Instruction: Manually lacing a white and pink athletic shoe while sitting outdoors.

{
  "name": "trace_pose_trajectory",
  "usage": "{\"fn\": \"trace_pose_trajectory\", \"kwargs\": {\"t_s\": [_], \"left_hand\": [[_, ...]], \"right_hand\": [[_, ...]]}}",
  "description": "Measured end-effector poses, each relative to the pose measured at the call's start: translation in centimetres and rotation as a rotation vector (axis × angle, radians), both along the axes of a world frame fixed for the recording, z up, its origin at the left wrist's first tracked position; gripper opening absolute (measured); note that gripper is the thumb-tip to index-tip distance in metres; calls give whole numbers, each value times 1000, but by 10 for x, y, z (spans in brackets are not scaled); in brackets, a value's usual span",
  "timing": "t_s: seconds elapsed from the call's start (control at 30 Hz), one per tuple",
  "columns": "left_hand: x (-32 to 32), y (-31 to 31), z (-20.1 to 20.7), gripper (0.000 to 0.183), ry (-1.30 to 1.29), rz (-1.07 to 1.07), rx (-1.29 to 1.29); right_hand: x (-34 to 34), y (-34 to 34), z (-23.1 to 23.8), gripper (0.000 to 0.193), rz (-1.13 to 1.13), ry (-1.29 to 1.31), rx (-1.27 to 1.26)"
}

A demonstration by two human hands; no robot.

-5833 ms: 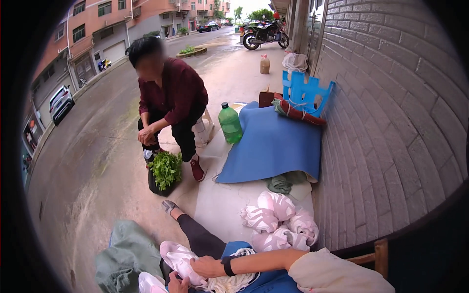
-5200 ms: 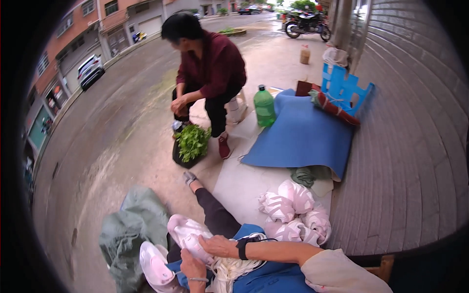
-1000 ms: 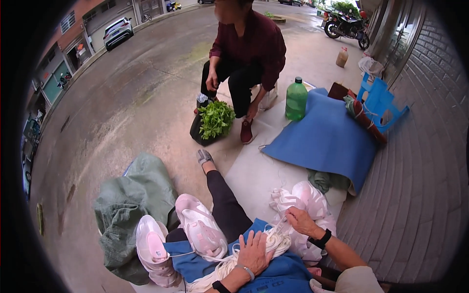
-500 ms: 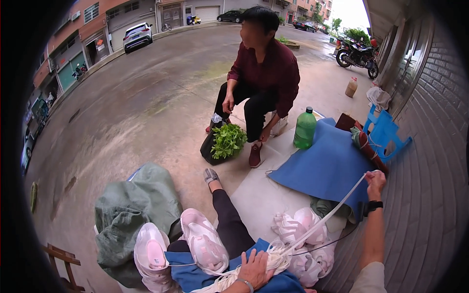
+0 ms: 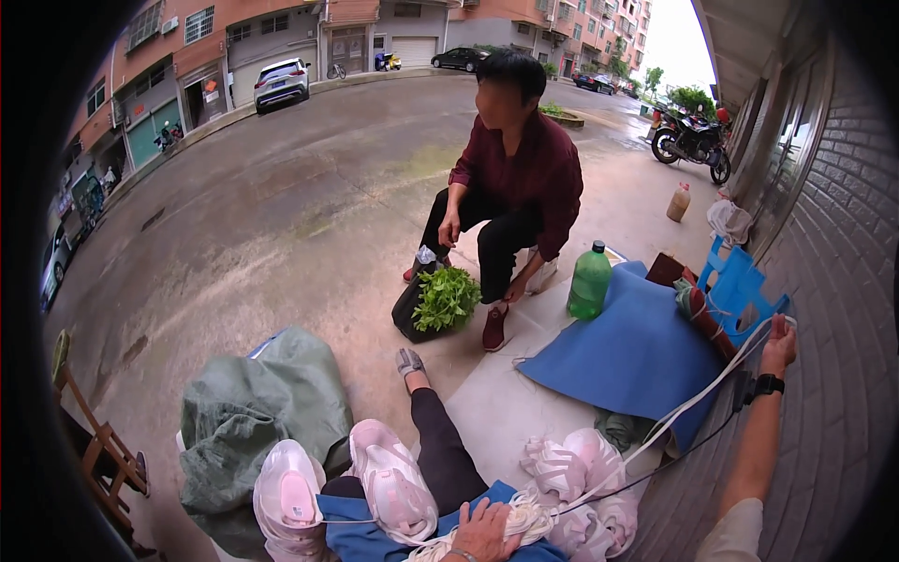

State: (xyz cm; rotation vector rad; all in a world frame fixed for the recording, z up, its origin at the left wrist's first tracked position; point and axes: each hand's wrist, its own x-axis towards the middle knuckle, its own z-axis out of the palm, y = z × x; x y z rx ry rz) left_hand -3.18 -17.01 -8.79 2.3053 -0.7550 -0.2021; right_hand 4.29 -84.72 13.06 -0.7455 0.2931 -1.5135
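My right hand (image 5: pixel 778 347), raised at the far right near the wall, is closed on white shoelaces (image 5: pixel 688 401) that stretch tautly down toward my lap. There, my left hand (image 5: pixel 484 532) lies with fingers spread on the bundle of white laces (image 5: pixel 530 518), over a blue cloth (image 5: pixel 351 526). Left of it, a pink-and-white sneaker (image 5: pixel 393 482) rests on my leg, sole down, and another pink-and-white shoe (image 5: pixel 290 496) sits beside it. A thin lace runs between the two. More pink-and-white shoes (image 5: pixel 582 465) lie heaped right of the bundle.
A green tarp-like sack (image 5: pixel 267 403) lies at left, a wooden stool (image 5: pixel 103 459) beyond it. A seated person (image 5: pixel 520 169) faces me, by leafy greens (image 5: pixel 446 298) in a black bag. Blue sheeting (image 5: pixel 623 351), a green bottle (image 5: pixel 590 281) and a blue plastic chair (image 5: pixel 738 286) stand at right.
My right hand has moved outward to the right, drawing the laces farther from the bundle. My left hand stays on the bundle. The view has tilted slightly.
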Motion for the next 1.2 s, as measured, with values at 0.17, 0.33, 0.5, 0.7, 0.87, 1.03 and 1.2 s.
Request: {"fn": "trace_pose_trajectory", "kwargs": {"t_s": [0.17,0.33,0.5,0.7,0.87,1.03,1.2], "left_hand": [[2,7,32,70,245,66,5],[47,41,94,60,45,317,-549],[81,79,123,80,-446,394,-466],[59,137,125,16,523,231,-691],[44,178,107,23,624,428,-894],[60,164,115,21,785,466,-1589],[75,174,135,19,712,454,-1607]], "right_hand": [[65,199,-8,7,725,278,-216],[59,455,-20,7,1360,627,-461],[29,584,-27,8,2014,675,-844],[48,595,-61,8,1920,474,-333],[79,610,-97,9,1738,457,-185],[48,656,-125,70,1727,559,-1140],[24,675,-109,20,1989,743,-1153]]}}
